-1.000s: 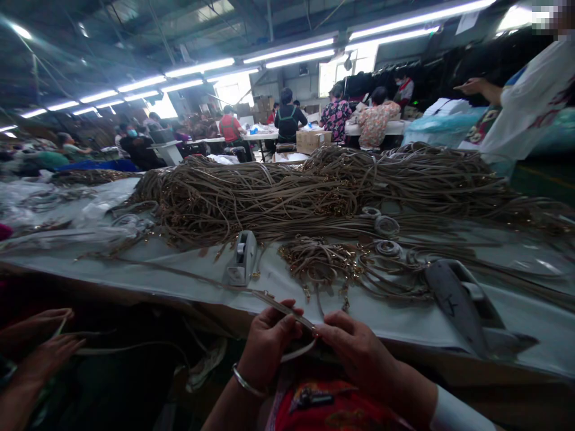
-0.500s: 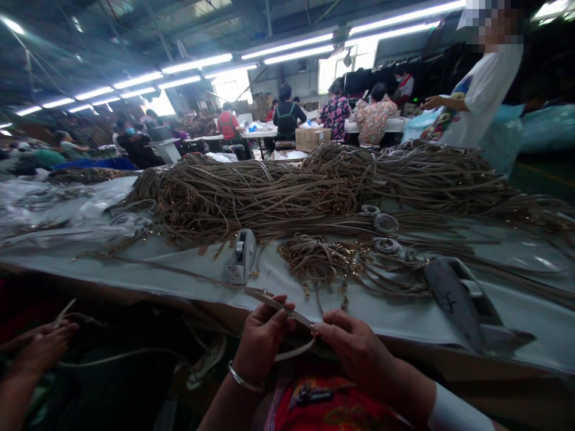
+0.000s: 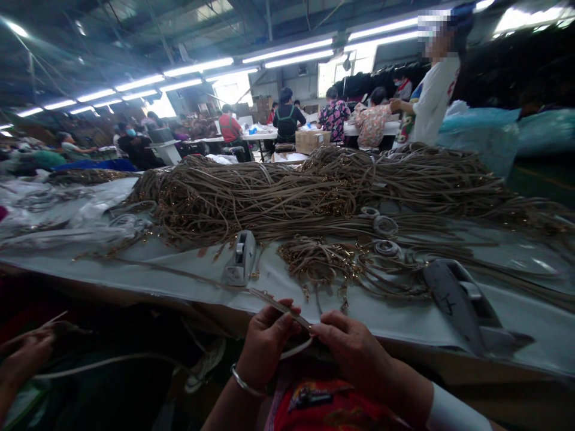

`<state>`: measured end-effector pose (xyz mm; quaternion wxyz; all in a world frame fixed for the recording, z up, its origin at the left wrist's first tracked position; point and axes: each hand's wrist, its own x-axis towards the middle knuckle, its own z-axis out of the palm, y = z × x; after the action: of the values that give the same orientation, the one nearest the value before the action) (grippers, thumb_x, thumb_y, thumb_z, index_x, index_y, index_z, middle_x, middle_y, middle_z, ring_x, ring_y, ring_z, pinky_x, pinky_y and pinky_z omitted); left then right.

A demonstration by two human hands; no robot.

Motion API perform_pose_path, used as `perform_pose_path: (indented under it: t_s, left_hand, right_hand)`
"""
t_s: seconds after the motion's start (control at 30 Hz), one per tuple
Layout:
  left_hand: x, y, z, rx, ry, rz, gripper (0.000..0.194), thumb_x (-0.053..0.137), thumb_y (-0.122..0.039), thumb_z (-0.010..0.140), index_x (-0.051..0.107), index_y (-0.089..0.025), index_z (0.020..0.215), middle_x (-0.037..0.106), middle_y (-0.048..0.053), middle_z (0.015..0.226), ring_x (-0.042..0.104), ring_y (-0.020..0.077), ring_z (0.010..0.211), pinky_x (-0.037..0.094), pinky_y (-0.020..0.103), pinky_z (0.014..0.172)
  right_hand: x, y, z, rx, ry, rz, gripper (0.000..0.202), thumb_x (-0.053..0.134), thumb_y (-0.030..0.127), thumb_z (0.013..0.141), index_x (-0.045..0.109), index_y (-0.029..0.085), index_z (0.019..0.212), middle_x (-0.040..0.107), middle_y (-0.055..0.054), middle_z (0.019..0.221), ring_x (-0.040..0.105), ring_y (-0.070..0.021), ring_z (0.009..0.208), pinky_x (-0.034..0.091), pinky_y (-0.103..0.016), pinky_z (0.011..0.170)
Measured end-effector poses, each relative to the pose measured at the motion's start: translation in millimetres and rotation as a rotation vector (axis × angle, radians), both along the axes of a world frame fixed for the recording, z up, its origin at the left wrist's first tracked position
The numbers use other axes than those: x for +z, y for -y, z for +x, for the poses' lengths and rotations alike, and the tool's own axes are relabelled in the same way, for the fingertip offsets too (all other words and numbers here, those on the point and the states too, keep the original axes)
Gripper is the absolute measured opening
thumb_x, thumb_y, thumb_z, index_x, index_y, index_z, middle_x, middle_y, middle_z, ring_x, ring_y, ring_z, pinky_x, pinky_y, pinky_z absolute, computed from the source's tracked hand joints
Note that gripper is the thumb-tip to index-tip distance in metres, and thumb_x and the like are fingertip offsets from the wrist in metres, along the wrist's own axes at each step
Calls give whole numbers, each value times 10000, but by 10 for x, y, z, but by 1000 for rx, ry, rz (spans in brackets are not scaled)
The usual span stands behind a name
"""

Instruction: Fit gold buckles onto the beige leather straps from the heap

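My left hand (image 3: 266,344) and my right hand (image 3: 354,353) meet just below the table's near edge, both pinching one thin tan strap (image 3: 278,307). The strap runs up and left from my fingers onto the white table (image 3: 278,281). A loop of it curves under my left thumb. My left wrist wears a silver bangle. A big heap of the same tan straps with gold fittings (image 3: 314,191) covers the table's middle, and a smaller tangle (image 3: 323,263) lies just beyond my hands.
Two tape dispensers sit on the table: a small one (image 3: 241,257) and a large grey one (image 3: 458,305). Tape rolls (image 3: 385,226) lie by the heap. Another person's hand (image 3: 24,359) holds a strap at lower left. Workers sit at far tables; one person stands at upper right.
My hands stay on the strap, barely shifting. The other person's hand at lower left has moved left and down. The standing person at upper right has walked left.
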<state>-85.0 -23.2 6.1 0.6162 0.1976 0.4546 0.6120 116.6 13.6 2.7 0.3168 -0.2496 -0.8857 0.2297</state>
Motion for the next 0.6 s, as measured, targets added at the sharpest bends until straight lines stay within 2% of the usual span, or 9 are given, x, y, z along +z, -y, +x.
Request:
perform_pose_path:
  t_s: [0.27,0.5,0.6]
  left_hand:
    - [39,-6,-30,61,-4,-21,451,888,-232,653,695,-125,1046,776,96,918,699,127,671,598,226,671]
    - [56,-12,-46,47,17,-7,421,889,-248,647,703,-136,1008,776,89,896,703,140,690,594,238,682]
    - [58,-19,-79,36,-18,25,397,871,-262,671,707,-140,1011,773,90,897,694,145,672,585,261,678]
  right_hand:
    - [35,-1,-22,7,-4,3,266,385,147,993,650,152,1013,556,-59,828,517,-139,677,438,-232,595]
    - [21,-22,-56,23,85,7,246,433,135,960,643,162,1084,565,-65,848,531,-141,690,455,-226,604]
    - [9,-19,-117,20,135,49,196,482,149,939,657,164,1025,572,-61,812,546,-148,659,458,-230,571]
